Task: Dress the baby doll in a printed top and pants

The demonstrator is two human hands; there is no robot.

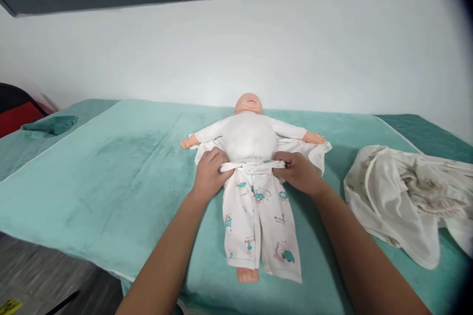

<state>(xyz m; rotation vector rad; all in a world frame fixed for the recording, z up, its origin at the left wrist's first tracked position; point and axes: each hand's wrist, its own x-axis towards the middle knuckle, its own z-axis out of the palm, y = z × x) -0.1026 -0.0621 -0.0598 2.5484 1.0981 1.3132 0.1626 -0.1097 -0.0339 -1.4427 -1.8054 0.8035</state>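
Observation:
A baby doll (250, 133) lies on its back on a teal towel (121, 177), head toward the wall and arms spread. It wears a white long-sleeved top and white printed trousers (258, 221). One bare foot shows at the trouser hem. My left hand (209, 173) is closed on the left side of the trouser waistband at the doll's hip. My right hand (300, 171) is closed on the right side of the same waistband. An opened white garment lies spread under the doll's torso.
A crumpled white printed cloth (406, 197) lies on the towel to the right. A folded dark green cloth (50, 124) sits at the far left. A white wall runs behind the table. Grey floor shows at the lower left.

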